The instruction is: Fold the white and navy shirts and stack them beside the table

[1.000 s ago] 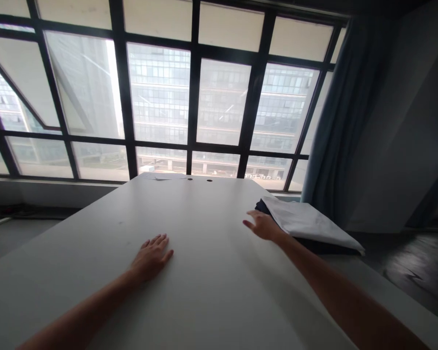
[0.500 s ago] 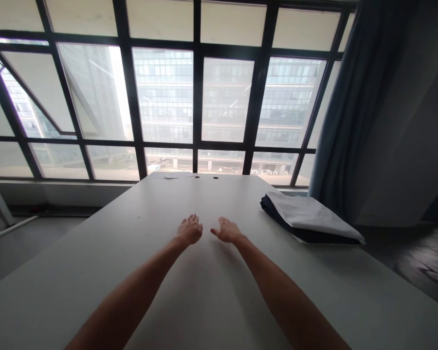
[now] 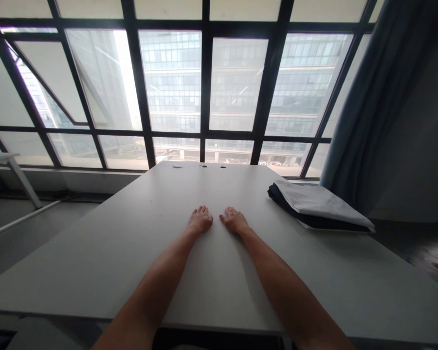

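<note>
Both arms stretch forward over a white table (image 3: 138, 262). My left hand (image 3: 201, 219) lies palm down on the tabletop, fingers pointing away from me, holding nothing. A short gap to its right, my right hand (image 3: 234, 220) rests flat in the same way, its thumb turned toward the left hand. Beyond my right hand, near the table's right edge, lies a folded stack of cloth (image 3: 324, 206), white on top with dark navy beneath. Neither hand touches it.
At the far end of the table are a thin white sheet (image 3: 180, 164) and two dark round holes. Large black-framed windows (image 3: 206, 97) stand behind. A blue-grey curtain (image 3: 361, 121) hangs at the right. Another white table's leg (image 3: 25, 182) shows at the left.
My view has tilted down, bringing the table's near edge into sight. The right hand, raised a little before, now lies flat on the tabletop. The cloth stack stays in place.
</note>
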{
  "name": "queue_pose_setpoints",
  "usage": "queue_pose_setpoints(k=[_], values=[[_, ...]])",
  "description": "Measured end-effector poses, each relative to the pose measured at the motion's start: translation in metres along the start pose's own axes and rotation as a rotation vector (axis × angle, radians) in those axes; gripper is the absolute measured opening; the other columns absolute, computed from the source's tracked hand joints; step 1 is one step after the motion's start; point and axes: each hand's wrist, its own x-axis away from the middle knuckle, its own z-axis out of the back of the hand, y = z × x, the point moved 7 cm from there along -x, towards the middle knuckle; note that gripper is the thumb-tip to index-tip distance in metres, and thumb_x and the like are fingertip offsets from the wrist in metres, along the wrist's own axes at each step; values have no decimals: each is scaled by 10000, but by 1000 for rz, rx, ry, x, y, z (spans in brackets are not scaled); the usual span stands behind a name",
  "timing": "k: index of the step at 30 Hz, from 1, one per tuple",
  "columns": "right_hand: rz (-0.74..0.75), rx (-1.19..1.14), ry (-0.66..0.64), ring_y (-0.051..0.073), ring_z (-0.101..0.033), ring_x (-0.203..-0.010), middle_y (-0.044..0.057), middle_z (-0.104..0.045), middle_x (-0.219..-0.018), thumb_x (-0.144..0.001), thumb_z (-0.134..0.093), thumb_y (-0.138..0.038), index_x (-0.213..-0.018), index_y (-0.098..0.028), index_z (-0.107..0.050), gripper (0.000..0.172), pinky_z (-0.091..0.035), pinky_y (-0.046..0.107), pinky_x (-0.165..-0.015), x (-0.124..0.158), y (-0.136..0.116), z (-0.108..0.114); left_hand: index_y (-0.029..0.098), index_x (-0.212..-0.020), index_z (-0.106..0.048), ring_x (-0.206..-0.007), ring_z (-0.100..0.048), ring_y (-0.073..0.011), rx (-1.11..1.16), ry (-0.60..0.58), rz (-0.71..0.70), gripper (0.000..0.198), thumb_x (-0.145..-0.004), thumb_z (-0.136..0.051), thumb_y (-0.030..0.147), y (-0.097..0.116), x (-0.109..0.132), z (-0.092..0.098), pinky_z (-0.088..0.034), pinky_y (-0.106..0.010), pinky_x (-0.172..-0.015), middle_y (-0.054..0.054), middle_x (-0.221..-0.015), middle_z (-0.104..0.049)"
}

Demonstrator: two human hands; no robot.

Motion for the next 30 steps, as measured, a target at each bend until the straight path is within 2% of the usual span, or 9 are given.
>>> queue_pose_setpoints(k=[16,21,24,27,29,30], values=[[58,-25,47,240,-261,-1434,153,-335,-1537,-959,-391,-459,-1430,-114,-438,586,-177,396,-1159,9,1,5,29,-1503,-234,-1474,-137,-271,-21,-60,1,659,-966,-183,407,3,17,1,-116,-429,-1180,-168,-1592,-160],[98,-53,96,226,-401,-1358,128,-462,-1464,-915,-492,-430,-1323,-151,-568,500,-270,317,-1117,15,-1,12,9,-1508,-205,-1478,-102,-290,-27,-93,-49,745,-953,-217,506,3,21,3,-106,-444,-1179,-188,-1592,-127],[89,-74,159,223,-525,-1236,96,-603,-1323,-873,-548,-435,-1193,-183,-660,422,-354,290,-1054,16,10,35,25,-1514,-203,-1482,-77,-282,-29,-113,-148,782,-942,-225,559,3,28,3,-95,-430,-1181,-179,-1596,-109],[-7,-75,388,257,-506,-1231,131,-603,-1299,-920,-447,-387,-1167,-157,-659,399,-321,381,-1082,26,50,80,74,-1526,-198,-1485,-76,-257,-18,-128,-275,777,-942,-208,587,4,40,1,-97,-407,-1181,-151,-1601,-102],[-139,-35,720,296,-507,-1196,173,-612,-1245,-895,-459,-326,-1091,-126,-677,355,-300,463,-1082,49,95,116,94,-1531,-196,-1485,-74,-249,-8,-133,-323,771,-944,-203,594,4,47,0,-92,-404,-1181,-137,-1602,-102],[-212,11,819,323,-491,-1197,188,-607,-1232,-864,-492,-295,-1071,-117,-676,329,-280,514,-1078,61,118,128,96,-1531,-198,-1486,-74,-248,-2,-133,-333,768,-946,-205,593,3,49,-1,-89,-407,-1181,-135,-1602,-104]])
